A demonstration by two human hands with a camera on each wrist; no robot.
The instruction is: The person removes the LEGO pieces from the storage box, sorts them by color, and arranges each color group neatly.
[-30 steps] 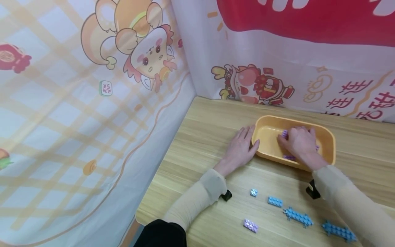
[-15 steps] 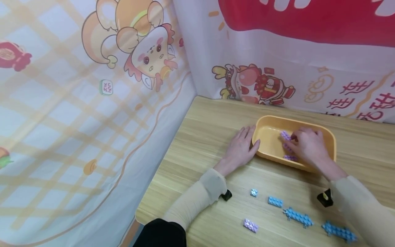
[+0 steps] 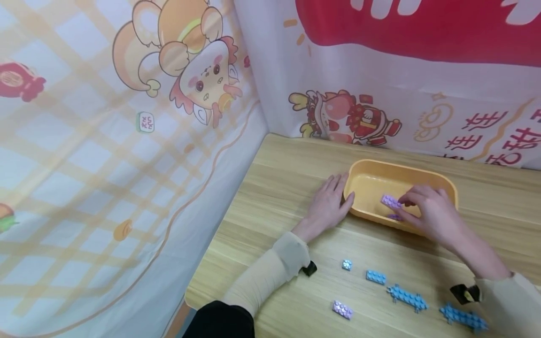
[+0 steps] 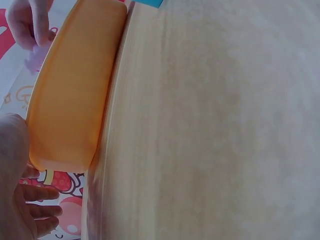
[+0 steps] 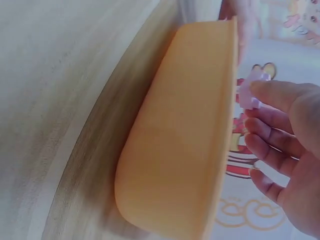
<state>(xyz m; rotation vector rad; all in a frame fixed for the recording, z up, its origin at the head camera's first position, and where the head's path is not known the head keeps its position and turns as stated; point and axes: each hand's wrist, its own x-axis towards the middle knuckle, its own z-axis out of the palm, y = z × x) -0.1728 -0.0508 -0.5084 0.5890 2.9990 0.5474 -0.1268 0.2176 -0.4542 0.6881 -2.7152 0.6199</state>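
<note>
Above the orange plastic tray (image 3: 365, 185), my right hand (image 3: 435, 213) pinches a purple building brick (image 3: 390, 202) between thumb and fingertips. In the right wrist view the pinched brick (image 5: 252, 90) shows over the tray's rim, with the other fingers loosely bent beneath it. Another purple piece (image 3: 395, 217) lies in the tray, partly covered in the head view by the held brick and hand. My left hand (image 3: 325, 206) rests against the tray's left end, fingers extended, thumb along the near rim.
Nearer my body on the wooden table (image 3: 262, 202) lie a small blue brick (image 3: 346, 265), a longer blue brick (image 3: 375, 277), two blue pieces with side knobs (image 3: 407, 298) and a purple brick (image 3: 342, 310). Printed cloth (image 3: 270, 84) hangs along the table's far and left sides.
My right hand has risen from the tray's inside and drawn back to the right, bringing up a purple brick. The left hand stays at the tray's end.
</note>
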